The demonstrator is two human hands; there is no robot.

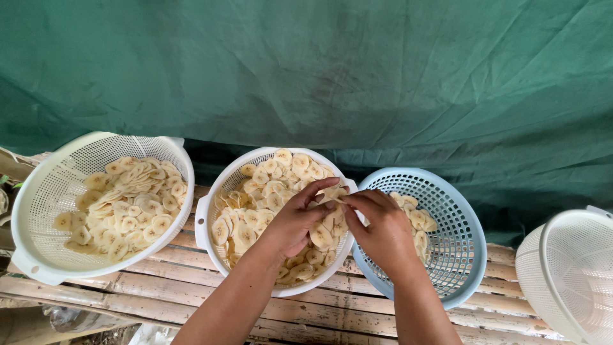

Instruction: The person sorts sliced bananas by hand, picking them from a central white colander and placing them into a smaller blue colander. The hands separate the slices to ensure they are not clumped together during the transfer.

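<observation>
Your left hand (pixel 295 220) and right hand (pixel 382 225) met over the middle white colander (pixel 205 220), at its right rim. Both grips were pressed together on one pale banana slice (pixel 336 195), pinched between the fingertips of the two hands, just above the heap of banana slices (pixel 262 198) filling that colander. Touching it on the right sat a blue colander (pixel 461 249) with a few slices along its far wall. Toward the left end of the bamboo-slat tabletop (pixel 172 291) stood a larger white colander (pixel 45 198), also heaped with slices. At the right end another white colander (pixel 568 275) lay tilted. A green tarp (pixel 306 70) hung behind
</observation>
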